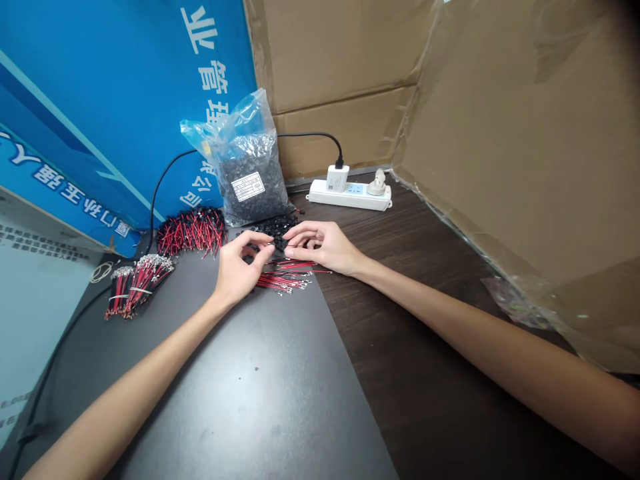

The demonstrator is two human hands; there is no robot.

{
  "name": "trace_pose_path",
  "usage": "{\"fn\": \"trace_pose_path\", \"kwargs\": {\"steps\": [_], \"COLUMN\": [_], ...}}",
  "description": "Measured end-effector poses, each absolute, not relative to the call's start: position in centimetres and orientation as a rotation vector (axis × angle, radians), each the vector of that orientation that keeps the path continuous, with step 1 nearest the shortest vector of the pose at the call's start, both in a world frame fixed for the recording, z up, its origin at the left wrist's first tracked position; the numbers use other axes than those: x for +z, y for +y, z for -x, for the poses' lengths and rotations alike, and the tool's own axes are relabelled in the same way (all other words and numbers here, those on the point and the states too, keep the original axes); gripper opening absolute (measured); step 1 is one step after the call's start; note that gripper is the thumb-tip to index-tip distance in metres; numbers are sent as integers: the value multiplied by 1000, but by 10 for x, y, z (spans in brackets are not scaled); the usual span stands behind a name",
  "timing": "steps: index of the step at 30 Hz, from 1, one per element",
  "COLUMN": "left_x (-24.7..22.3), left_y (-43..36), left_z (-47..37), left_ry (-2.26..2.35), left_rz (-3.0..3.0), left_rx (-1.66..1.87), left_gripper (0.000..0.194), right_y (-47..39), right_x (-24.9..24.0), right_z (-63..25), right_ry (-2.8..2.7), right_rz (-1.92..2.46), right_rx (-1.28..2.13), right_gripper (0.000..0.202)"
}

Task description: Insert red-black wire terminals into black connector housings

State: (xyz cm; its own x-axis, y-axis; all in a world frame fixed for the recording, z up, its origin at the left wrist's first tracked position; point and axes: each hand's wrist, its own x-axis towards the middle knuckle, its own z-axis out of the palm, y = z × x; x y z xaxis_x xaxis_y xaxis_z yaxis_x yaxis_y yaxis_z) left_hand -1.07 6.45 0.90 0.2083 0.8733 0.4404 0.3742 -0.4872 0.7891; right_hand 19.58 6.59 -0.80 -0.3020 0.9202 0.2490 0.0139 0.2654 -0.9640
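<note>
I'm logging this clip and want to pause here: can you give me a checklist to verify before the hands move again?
1. Left hand and right hand both in view: ok.
2. What each hand's fingertips pinch, if anything: cannot tell, too small.
3. Pile of small black parts close to the fingers: ok.
4. Red and black wires by the hands gathered and banded: not ok, spread loose.
5. Clear bag standing upright: ok.
6. Hands clear of the power strip: ok.
</note>
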Motion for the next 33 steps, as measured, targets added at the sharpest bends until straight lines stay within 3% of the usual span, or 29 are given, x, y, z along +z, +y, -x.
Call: {"fn": "trace_pose_path", "kwargs": {"steps": [5, 10, 19, 29, 33], "left_x": [4, 4, 6, 6, 6], "left_y": [72, 72, 66, 67, 67], "left_z": [18, 19, 16, 17, 17], "left_ry": [1196, 1199, 1216, 1242, 1232], "left_rz": [-1698, -1696, -1765, -1757, -1733], "left_rx": [1531, 1600, 1625, 1627, 1633], "left_gripper": [13, 11, 8, 8, 8], "right_y": [58, 54, 55, 54, 51], "right_x": [-6, -7, -10, -11, -7], "right_z": [-193, -192, -191, -190, -189], "right_ry": [-1822, -2044, -2097, -2245, -2237], "right_rz": [910, 872, 936, 910, 901], "right_rx": [954, 653, 658, 545, 484], "right_gripper": [23, 22, 13, 19, 10]}}
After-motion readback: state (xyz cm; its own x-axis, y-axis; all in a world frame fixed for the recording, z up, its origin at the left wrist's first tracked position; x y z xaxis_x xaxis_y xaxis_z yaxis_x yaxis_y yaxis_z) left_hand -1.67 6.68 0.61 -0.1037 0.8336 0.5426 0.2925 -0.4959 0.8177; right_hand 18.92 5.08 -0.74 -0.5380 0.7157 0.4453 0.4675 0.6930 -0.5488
